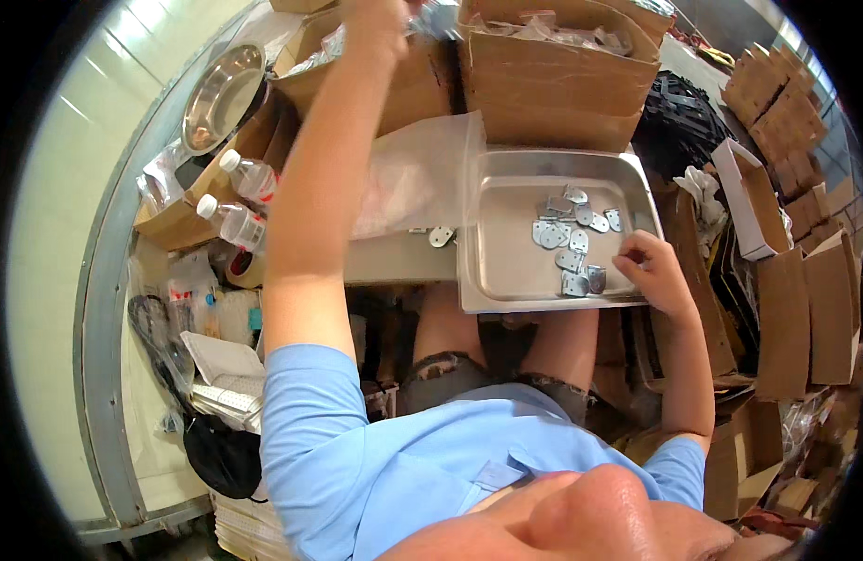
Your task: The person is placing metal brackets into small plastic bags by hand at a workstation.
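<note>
My left hand [380, 33] reaches far up over the cardboard box at the back, its fingers partly cut off by the upper edge. Right beside it is a blurred, shiny clear plastic bag [436, 21]; whether the hand grips it is not plain. My right hand [658, 271] hovers at the right side of a shallow metal tray [506, 292], fingers curled and thumb drawn in. What they hold, if anything, is hidden. Several small metal brackets [572, 236], rounded and with holes, lie loose in the tray, some overlapping.
Another bracket [440, 237] lies on the table left of the tray, near a clear plastic bag [422, 178]. A cardboard box [553, 89] of bagged parts stands behind. Two bottles [239, 224] and a steel bowl [221, 98] are at left; black straps [684, 117] at right.
</note>
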